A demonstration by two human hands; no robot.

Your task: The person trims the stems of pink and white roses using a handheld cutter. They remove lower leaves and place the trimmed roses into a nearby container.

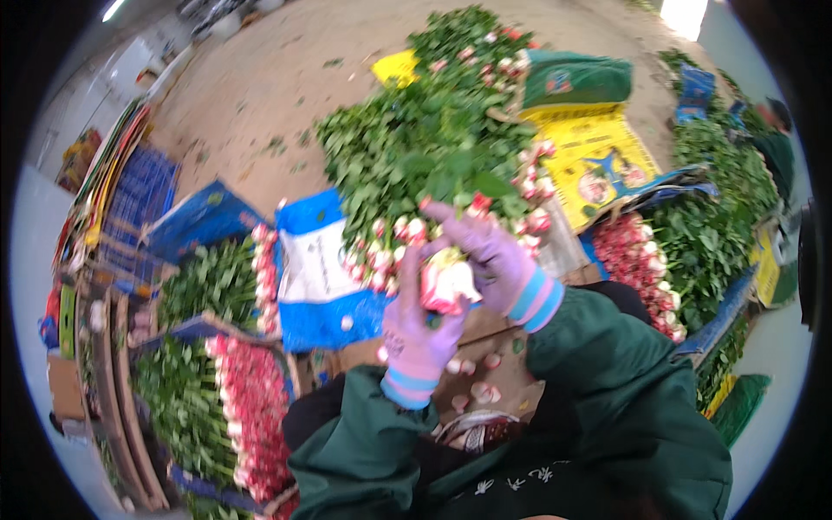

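Both my hands wear lilac gloves with blue-and-pink striped cuffs, and they meet around a white rose bloom with red edges [447, 286]. My left hand [419, 325] has thumb and fingers closed about the bloom from the left and below. My right hand [497, 257] is close against its right side, fingers bent and partly blurred; whether it grips the rose cannot be made out. The rose's stem is hidden by the hands. Just beyond lies a large heap of leafy rose stems [416, 149], with red-and-white blooms [383, 253] along its near edge.
A blue-and-white plastic sack [318, 273] lies left of the heap, a yellow printed sack [595, 162] right. Stacked red-and-white roses flank me at left [253, 403] and right [630, 266]. Fallen petals [484, 392] dot the floor below. Another person [777, 153] is at far right.
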